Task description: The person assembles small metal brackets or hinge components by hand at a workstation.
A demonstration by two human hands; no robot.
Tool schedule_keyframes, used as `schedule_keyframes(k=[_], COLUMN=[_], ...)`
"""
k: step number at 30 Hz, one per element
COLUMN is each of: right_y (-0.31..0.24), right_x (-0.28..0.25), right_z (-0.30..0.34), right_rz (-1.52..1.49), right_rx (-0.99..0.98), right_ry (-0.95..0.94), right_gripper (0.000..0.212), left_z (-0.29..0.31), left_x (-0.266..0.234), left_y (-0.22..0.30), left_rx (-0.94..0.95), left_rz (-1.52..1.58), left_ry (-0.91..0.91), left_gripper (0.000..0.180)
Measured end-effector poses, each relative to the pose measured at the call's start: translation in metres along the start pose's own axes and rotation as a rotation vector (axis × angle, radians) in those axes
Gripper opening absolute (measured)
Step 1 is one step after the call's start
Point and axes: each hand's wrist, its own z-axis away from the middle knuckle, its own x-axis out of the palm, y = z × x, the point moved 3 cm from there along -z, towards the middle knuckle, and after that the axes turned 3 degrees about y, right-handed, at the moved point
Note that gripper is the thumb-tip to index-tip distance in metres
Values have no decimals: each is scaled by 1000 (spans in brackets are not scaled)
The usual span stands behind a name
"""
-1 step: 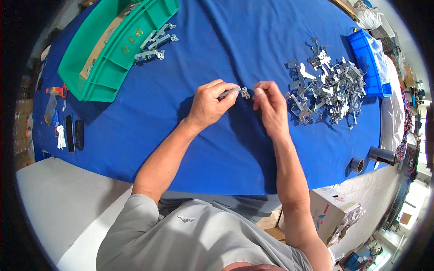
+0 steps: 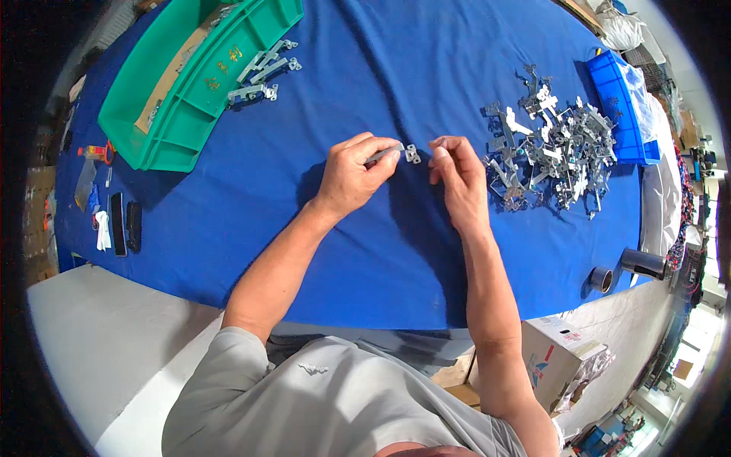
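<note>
My left hand (image 2: 356, 169) pinches a small silvery metal bracket (image 2: 413, 154) between thumb and fingers. The bracket's end with holes sticks out to the right; the rest is partly hidden by my fingers. Just right of that end, my right hand (image 2: 459, 179) hangs apart from it. Its fingers are curled and the thumb lies close to the index finger; whether anything small is between them cannot be made out. Farther right lies a heap of similar metal brackets (image 2: 560, 148). Several more brackets (image 2: 266, 68) rest at the far left, beside a green bin (image 2: 171, 126).
A blue cloth (image 2: 343, 259) covers the table. At the right stand a blue crate (image 2: 620, 107), a dark cylinder (image 2: 646, 263) and a roll of tape (image 2: 601, 279). Dark narrow objects (image 2: 134, 227) lie at the left. A cardboard box (image 2: 556, 354) is below the front edge.
My right hand has shifted slightly to the right, away from the bracket. The left hand keeps its grip, nearly still.
</note>
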Motion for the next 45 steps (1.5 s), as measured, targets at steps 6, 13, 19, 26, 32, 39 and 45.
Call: schedule_keyframes(k=[6, 13, 19, 26, 32, 39, 45], right_y=[5, 9, 7, 3, 2, 3, 10], right_x=[0, 1, 6, 2, 1, 2, 3], right_z=[1, 2, 2, 0, 1, 3, 2], right_rz=[176, 156, 13, 181, 177, 242, 195], right_rx=[186, 168, 115, -150, 209, 199, 161], right_ry=[-247, -258, -192, -101, -186, -276, -228], right_gripper=[15, 16, 15, 14, 20, 21, 19], left_z=[1, 0, 2, 3, 3, 1, 1], left_x=[-4, -2, 2, 3, -3, -1, 0], left_y=[-7, -4, -1, -1, -6, -7, 0], left_rx=[-43, -56, 20, 57, -36, -61, 9], left_rz=[55, 45, -44, -66, 41, 62, -31], left_ry=[114, 74, 22, -23, 123, 80, 53], left_gripper=[14, 14, 15, 15, 14, 14, 14])
